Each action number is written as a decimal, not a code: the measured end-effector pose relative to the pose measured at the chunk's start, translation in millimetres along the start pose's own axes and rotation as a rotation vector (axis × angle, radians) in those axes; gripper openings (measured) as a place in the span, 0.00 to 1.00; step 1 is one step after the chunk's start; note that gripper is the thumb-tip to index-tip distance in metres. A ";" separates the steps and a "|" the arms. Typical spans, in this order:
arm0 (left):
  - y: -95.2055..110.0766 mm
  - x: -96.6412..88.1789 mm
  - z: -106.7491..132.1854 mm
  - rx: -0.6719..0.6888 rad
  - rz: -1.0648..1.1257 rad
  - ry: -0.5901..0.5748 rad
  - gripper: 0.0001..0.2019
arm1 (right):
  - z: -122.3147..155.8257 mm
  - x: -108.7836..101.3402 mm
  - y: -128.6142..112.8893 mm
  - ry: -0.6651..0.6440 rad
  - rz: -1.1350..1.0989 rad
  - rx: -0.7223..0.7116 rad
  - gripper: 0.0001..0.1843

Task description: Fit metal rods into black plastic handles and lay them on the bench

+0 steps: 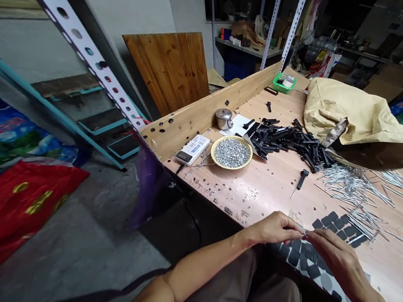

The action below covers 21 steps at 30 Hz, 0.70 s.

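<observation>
My left hand (279, 226) is closed in a pinch at the table's near edge. Its fingertips meet those of my right hand (334, 248), which is also closed, with the fingers long and pressed together. A tiny pale thing shows between them, too small to name. Just beyond lie several dark grey pads (335, 224) on the tabletop, and more dark pads (302, 255) lie on a light sheet below the hands. Thin metal rods (362, 197) are scattered to the right. A single black plastic piece (301, 179) with a thin rod sticking out lies farther off.
A yellow bowl (231, 152) holds small metal parts. Behind it stand a metal cup (224, 118) and a white box-shaped device (193, 149). A heap of black plastic pieces (284, 139) lies beside a large paper sack (356, 116). A wooden board (217, 105) edges the table's back.
</observation>
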<state>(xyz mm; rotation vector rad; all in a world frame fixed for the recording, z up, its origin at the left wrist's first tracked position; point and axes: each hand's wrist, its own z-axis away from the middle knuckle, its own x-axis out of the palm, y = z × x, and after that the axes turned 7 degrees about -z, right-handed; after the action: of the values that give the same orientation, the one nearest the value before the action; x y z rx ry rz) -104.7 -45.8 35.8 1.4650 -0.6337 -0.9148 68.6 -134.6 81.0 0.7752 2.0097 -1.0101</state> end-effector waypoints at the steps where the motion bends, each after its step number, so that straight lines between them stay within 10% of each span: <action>1: -1.9 -1.8 0.1 -0.024 0.017 0.000 0.10 | -2.2 2.1 1.3 -0.031 0.006 0.000 0.13; 12: -22.0 -13.0 -1.5 0.342 -0.529 0.286 0.13 | -36.2 22.0 16.5 -0.094 -0.129 0.300 0.20; 21: -35.9 -24.8 -4.6 0.475 -1.041 0.305 0.13 | -46.3 33.3 18.0 -0.163 -0.334 0.688 0.29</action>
<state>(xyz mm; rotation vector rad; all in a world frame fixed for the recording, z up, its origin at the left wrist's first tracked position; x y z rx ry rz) -118.9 -18.6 4.4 2.3755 0.2285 -1.3174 48.4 -80.4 65.6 0.6720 1.6757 -1.9477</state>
